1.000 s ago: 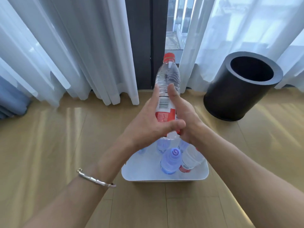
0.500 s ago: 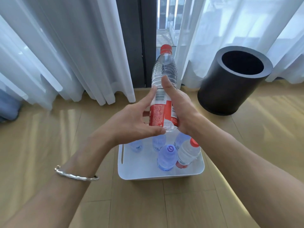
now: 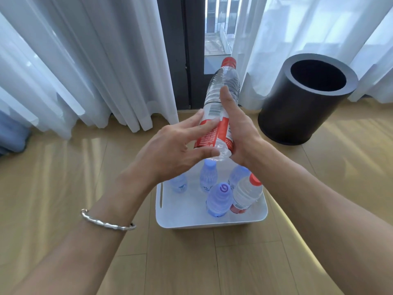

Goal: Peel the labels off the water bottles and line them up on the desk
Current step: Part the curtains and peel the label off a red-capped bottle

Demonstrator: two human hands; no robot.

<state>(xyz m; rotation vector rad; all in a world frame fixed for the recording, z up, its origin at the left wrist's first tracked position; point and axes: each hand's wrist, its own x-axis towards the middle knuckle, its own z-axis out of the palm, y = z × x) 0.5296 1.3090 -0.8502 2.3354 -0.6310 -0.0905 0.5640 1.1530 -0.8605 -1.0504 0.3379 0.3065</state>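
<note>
A home-like room: sheer white curtains (image 3: 85, 67) over a glass door (image 3: 217, 28); wood-plank floor (image 3: 53, 177).

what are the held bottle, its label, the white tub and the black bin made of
The held bottle: clear thin plastic, see-through and ribbed. Its label: glossy red film, probably plastic. The white tub: smooth, matte, likely plastic, rounded moulded corners. The black bin: matte, thick-walled; plastic or coated metal, cannot tell.

wood floor (image 3: 63, 188) | white bin (image 3: 210, 221) | black cylinder bin (image 3: 297, 116)
</note>
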